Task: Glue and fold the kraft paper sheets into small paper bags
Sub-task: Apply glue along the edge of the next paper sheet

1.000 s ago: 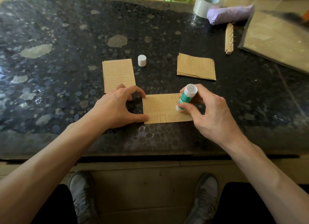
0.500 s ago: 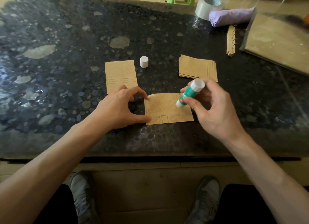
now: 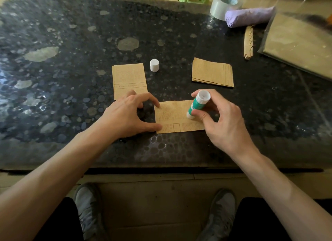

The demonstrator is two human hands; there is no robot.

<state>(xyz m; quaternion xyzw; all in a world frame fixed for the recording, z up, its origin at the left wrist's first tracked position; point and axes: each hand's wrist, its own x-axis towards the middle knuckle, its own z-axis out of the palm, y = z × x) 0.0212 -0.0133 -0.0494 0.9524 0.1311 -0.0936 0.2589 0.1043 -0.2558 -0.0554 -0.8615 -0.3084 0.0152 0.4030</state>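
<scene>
Two hands: the left hand (image 3: 125, 116), grip wide, pins the kraft sheet (image 3: 172, 114); the right hand (image 3: 226, 125) grips the glue stick (image 3: 196, 105).

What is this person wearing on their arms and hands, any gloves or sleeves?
Nothing that shows. The left hand and right hand are bare, with no gloves, rings or watch visible. The forearms are bare too, with no sleeves in view.

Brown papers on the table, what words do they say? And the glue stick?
Nearest brown kraft paper sheet: rows of tiny print, too small to read.
Brown kraft paper sheet at left: one printed line, too blurred to read.
Stack of brown kraft sheets at right: print unreadable.
Green and white glue stick: no readable label.
</scene>
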